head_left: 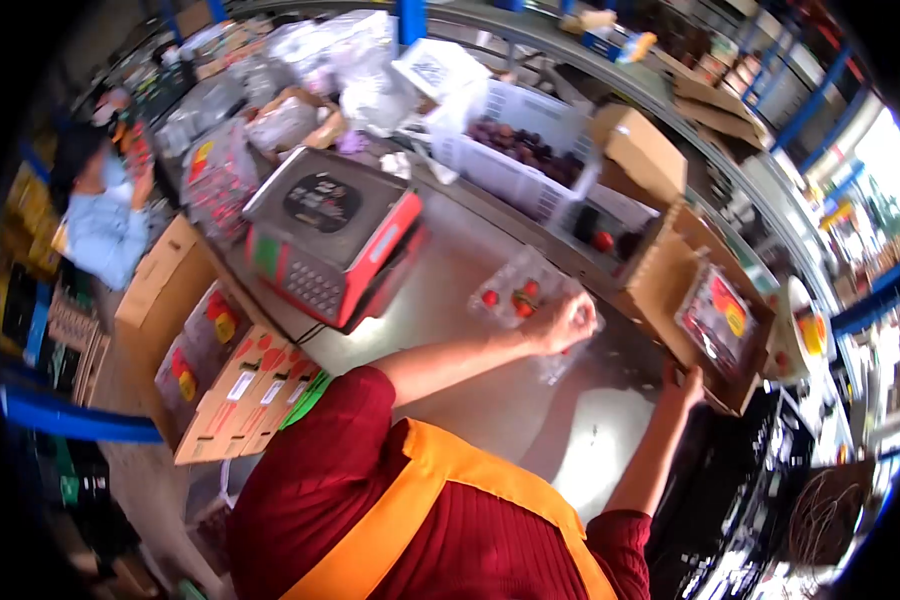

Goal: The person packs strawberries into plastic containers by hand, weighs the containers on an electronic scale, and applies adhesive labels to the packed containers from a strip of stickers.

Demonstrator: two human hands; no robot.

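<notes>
Over the metal table, my left hand (560, 322) is closed with its fingers curled; what they hold, if anything, I cannot make out. Just beneath it lies a clear plastic punnet (505, 282) with a few red fruits (526, 296) that look like strawberries. At the right, my right hand (682, 386) grips the near edge of an open cardboard box (660, 318). Inside that box sits a clear pack (712, 325) of dark red fruit with a yellow and red label.
A red and grey weighing scale (320, 225) stands left of centre. Behind it are a white crate (515, 140) of dark round fruit and several plastic bags (330, 50). A printed carton (235, 400) holds packs at the left. Another person (105, 220) is at far left.
</notes>
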